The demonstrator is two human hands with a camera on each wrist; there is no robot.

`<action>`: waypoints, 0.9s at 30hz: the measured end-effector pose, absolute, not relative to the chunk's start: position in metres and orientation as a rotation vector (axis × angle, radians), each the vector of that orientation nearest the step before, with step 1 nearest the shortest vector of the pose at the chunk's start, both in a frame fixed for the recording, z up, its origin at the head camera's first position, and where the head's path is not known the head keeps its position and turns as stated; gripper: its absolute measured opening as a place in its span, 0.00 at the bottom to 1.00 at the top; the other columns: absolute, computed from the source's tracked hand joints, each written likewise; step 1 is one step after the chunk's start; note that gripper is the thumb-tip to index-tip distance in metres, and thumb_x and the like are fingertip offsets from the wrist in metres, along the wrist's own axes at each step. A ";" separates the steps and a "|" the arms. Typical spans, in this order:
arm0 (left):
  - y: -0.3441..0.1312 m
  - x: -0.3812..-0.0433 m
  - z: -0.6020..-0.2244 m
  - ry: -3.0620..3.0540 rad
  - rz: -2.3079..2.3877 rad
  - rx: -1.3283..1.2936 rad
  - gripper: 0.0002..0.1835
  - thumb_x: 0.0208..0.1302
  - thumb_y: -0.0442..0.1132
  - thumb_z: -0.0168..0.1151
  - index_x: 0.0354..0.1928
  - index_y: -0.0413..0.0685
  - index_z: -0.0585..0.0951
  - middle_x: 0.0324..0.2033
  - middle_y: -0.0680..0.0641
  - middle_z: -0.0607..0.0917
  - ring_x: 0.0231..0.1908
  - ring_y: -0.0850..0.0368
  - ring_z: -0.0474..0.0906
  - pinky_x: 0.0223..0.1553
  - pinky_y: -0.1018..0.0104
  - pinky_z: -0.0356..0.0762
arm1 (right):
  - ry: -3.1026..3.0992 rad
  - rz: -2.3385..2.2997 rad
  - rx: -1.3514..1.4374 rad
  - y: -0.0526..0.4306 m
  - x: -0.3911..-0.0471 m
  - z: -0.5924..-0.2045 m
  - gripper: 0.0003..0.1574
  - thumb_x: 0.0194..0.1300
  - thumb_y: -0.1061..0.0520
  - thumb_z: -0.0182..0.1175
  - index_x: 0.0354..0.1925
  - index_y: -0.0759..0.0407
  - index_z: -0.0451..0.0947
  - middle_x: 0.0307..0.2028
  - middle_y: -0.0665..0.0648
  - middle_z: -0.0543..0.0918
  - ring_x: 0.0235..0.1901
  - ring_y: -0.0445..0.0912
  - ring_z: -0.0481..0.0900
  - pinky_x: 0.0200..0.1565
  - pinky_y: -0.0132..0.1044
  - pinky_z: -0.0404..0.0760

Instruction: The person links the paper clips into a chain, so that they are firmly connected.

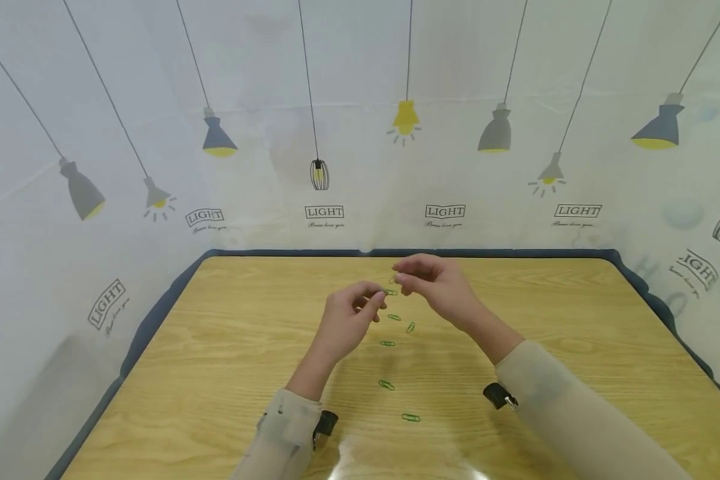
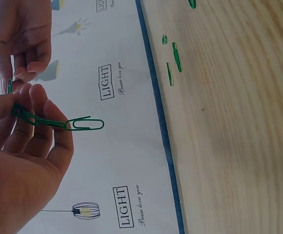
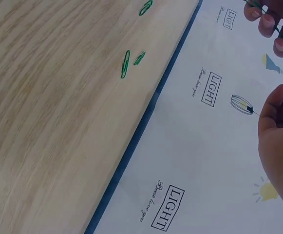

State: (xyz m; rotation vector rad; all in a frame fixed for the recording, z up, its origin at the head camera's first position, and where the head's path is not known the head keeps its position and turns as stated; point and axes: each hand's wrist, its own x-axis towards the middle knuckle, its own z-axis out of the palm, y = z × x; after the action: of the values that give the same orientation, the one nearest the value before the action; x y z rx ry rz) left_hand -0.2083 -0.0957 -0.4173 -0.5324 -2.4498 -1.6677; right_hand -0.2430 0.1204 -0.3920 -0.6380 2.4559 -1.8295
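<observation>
My left hand (image 1: 351, 317) pinches a short chain of green paper clips (image 2: 51, 123) between thumb and fingers. The chain lies across its curled fingers, and the last clip hangs free past the little finger in the left wrist view. My right hand (image 1: 441, 290) faces it, thumb and index finger together on a single green paper clip (image 2: 9, 86). That clip stands right at the left thumb and fingertips, beside the chain's near end. Both hands are raised over the far middle of the table. In the right wrist view the right fingertips are mostly cut off.
Several loose green paper clips lie in a rough line on the wooden table (image 1: 216, 373), among them a near one (image 1: 411, 418) and a middle one (image 1: 387, 344). A pale sheet printed with lamps (image 1: 366, 167) rises behind the table's dark edge (image 1: 276, 253).
</observation>
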 end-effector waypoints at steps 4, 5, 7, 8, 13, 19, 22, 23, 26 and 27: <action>-0.095 -0.208 -0.417 -2.450 -1.665 -0.540 0.10 0.81 0.42 0.60 0.51 0.47 0.88 0.41 0.45 0.91 0.32 0.56 0.85 0.35 0.69 0.83 | 2.440 -1.839 -0.659 0.120 -0.242 -0.391 0.12 0.77 0.55 0.65 0.53 0.60 0.85 0.40 0.56 0.89 0.37 0.43 0.86 0.46 0.36 0.87; -0.095 -0.208 -0.417 -2.448 -1.665 -0.542 0.10 0.81 0.42 0.61 0.50 0.47 0.88 0.41 0.44 0.91 0.32 0.56 0.85 0.35 0.69 0.83 | 2.440 -1.837 -0.667 0.120 -0.241 -0.391 0.12 0.77 0.56 0.65 0.53 0.60 0.85 0.40 0.57 0.89 0.36 0.44 0.86 0.45 0.36 0.87; -0.095 -0.209 -0.418 -2.448 -1.663 -0.545 0.10 0.81 0.42 0.61 0.50 0.47 0.88 0.41 0.44 0.91 0.32 0.57 0.85 0.35 0.69 0.83 | 2.449 -1.830 -0.678 0.120 -0.241 -0.391 0.11 0.78 0.56 0.65 0.52 0.60 0.85 0.39 0.57 0.88 0.34 0.44 0.85 0.43 0.36 0.86; -0.095 -0.209 -0.418 -2.447 -1.662 -0.545 0.10 0.81 0.42 0.61 0.50 0.47 0.88 0.41 0.44 0.90 0.32 0.57 0.84 0.35 0.69 0.83 | 2.453 -1.827 -0.683 0.120 -0.240 -0.391 0.11 0.78 0.56 0.64 0.52 0.60 0.85 0.38 0.56 0.88 0.34 0.44 0.84 0.43 0.36 0.86; -0.095 -0.209 -0.418 -2.449 -1.652 -0.556 0.10 0.81 0.42 0.60 0.50 0.46 0.87 0.40 0.45 0.90 0.32 0.59 0.84 0.35 0.68 0.84 | 2.474 -1.814 -0.750 0.121 -0.240 -0.392 0.11 0.78 0.58 0.64 0.51 0.63 0.86 0.37 0.59 0.87 0.34 0.42 0.85 0.43 0.35 0.86; -0.094 -0.208 -0.418 -2.445 -1.662 -0.546 0.10 0.81 0.42 0.61 0.50 0.45 0.88 0.40 0.44 0.90 0.32 0.57 0.85 0.35 0.69 0.83 | 2.514 -1.757 -0.813 0.119 -0.237 -0.393 0.11 0.76 0.61 0.65 0.52 0.65 0.86 0.42 0.65 0.89 0.38 0.39 0.87 0.43 0.32 0.87; -0.094 -0.208 -0.417 -2.439 -1.672 -0.544 0.10 0.81 0.42 0.61 0.50 0.46 0.88 0.40 0.44 0.90 0.32 0.56 0.85 0.35 0.69 0.83 | 2.534 -1.726 -0.812 0.118 -0.236 -0.393 0.09 0.76 0.62 0.65 0.50 0.64 0.87 0.43 0.64 0.90 0.39 0.38 0.88 0.44 0.32 0.88; -0.093 -0.208 -0.417 -2.440 -1.672 -0.543 0.10 0.81 0.42 0.61 0.49 0.46 0.88 0.40 0.44 0.90 0.32 0.56 0.85 0.35 0.69 0.83 | 2.539 -1.717 -0.810 0.118 -0.236 -0.393 0.08 0.76 0.62 0.65 0.49 0.63 0.87 0.43 0.64 0.90 0.39 0.38 0.88 0.44 0.32 0.88; -0.093 -0.207 -0.416 -2.443 -1.673 -0.544 0.10 0.81 0.42 0.61 0.49 0.46 0.88 0.40 0.44 0.90 0.32 0.55 0.85 0.35 0.69 0.83 | 2.549 -1.698 -0.808 0.119 -0.236 -0.393 0.08 0.76 0.62 0.64 0.49 0.63 0.87 0.44 0.63 0.90 0.41 0.41 0.89 0.45 0.32 0.88; -0.092 -0.207 -0.416 -2.445 -1.673 -0.544 0.10 0.81 0.42 0.61 0.49 0.47 0.88 0.40 0.44 0.90 0.32 0.55 0.85 0.36 0.69 0.83 | 2.550 -1.693 -0.808 0.119 -0.236 -0.393 0.08 0.76 0.63 0.64 0.49 0.63 0.87 0.44 0.63 0.90 0.41 0.43 0.89 0.45 0.32 0.88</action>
State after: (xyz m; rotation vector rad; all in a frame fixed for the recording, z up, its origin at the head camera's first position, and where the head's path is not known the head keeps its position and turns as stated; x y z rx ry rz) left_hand -0.2073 -0.0922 -0.4160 -0.5445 -2.4450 -1.6734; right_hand -0.2359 0.1192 -0.3925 -0.8076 2.5500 -1.6931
